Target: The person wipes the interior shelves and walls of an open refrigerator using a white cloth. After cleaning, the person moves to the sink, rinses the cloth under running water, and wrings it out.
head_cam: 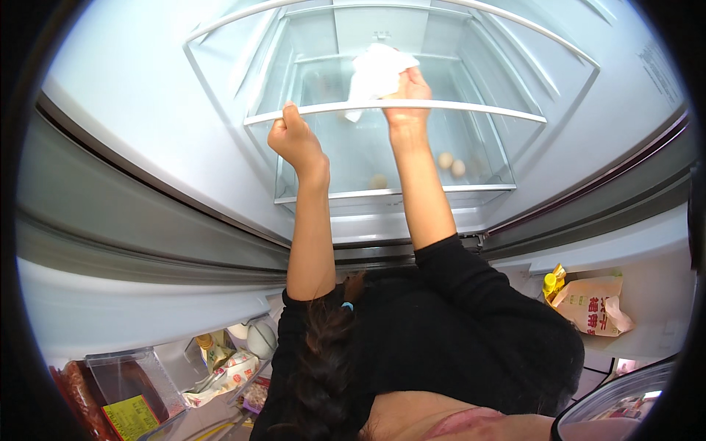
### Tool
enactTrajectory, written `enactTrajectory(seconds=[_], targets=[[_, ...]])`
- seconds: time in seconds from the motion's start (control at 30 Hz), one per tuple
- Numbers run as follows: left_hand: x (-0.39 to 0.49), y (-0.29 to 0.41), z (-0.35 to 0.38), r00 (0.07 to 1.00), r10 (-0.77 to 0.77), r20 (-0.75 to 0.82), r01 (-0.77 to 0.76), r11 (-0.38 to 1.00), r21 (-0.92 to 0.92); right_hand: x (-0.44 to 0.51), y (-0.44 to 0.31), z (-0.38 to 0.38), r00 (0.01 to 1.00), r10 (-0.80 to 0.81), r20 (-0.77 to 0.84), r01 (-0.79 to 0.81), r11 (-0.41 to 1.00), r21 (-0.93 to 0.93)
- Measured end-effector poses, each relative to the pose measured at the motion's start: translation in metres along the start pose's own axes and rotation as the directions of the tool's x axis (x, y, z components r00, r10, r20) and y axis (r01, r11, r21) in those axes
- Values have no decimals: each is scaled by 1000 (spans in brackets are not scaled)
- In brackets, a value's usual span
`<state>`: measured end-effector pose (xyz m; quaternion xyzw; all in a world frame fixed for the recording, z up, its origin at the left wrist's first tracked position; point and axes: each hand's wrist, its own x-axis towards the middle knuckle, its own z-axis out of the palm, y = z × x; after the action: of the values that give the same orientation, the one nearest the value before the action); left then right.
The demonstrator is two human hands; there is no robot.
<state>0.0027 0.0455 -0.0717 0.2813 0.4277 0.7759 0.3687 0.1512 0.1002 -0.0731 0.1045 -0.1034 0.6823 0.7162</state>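
Note:
Inside an open refrigerator, my right hand [411, 88] holds a white cloth or paper wipe [378, 71] over a glass shelf, beyond the shelf's white front edge. My left hand [297, 135] grips that white-edged glass shelf [469, 108] near its left end, thumb on top of the trim. Beneath the shelf is a clear drawer [353, 195] with two eggs side by side, a light brown egg [445, 160] and a paler egg [458, 168], to the right of my right forearm. Another egg-like round thing [378, 182] shows dimly between my forearms.
Another glass shelf [518, 21] spans above. The left door bin holds a green-grey egg [261, 339], packets [220, 380] and a sausage-like package [85, 394]. A paper bag [590, 306] and a yellow-capped bottle [550, 284] stand in the right door.

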Motion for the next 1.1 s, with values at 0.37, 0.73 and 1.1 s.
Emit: enactTrajectory(seconds=[0.37,0.73,1.1], targets=[[-5,1,4,1000,18,-4,-18,1000,-7,-64,-95,9,916,-400,21,401,916,-35],[-4,0,3,999,12,33,-13,999,29,-10,-55,-20,952,-306,-10,294,924,-244],[-4,-3,1,998,42,44,-41,999,-36,12,75,-9,970,241,2,-241,970,-36]])
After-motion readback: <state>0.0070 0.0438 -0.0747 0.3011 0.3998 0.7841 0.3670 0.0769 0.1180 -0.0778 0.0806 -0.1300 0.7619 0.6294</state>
